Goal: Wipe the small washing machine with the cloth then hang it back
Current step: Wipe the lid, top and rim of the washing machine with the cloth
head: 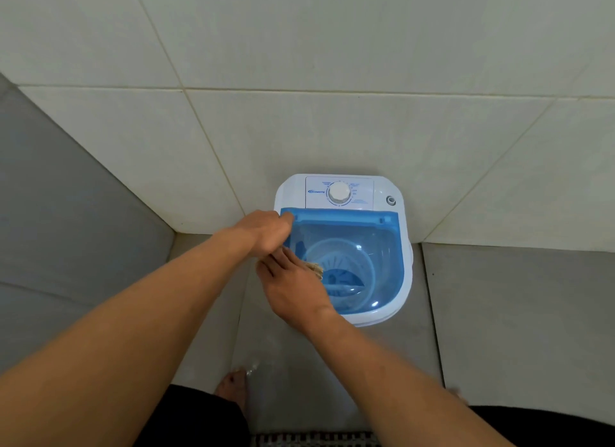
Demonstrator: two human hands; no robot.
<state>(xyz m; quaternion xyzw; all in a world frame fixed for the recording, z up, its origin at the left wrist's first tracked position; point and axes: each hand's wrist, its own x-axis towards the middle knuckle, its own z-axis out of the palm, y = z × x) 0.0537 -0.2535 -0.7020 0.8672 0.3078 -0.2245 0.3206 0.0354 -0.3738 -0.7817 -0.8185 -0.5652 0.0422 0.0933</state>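
A small white washing machine with a clear blue lid and a white dial stands on the floor against the tiled wall. My left hand is closed at the lid's far left corner, thumb on the blue edge. Just below it, my right hand lies over the left side of the lid and holds a beige cloth, of which only a small bunch shows past the fingers. The two hands touch each other.
Pale wall tiles rise behind the machine, and a grey wall closes the left side. Grey floor tiles spread to the right. My bare foot stands near the bottom, beside a patterned mat edge.
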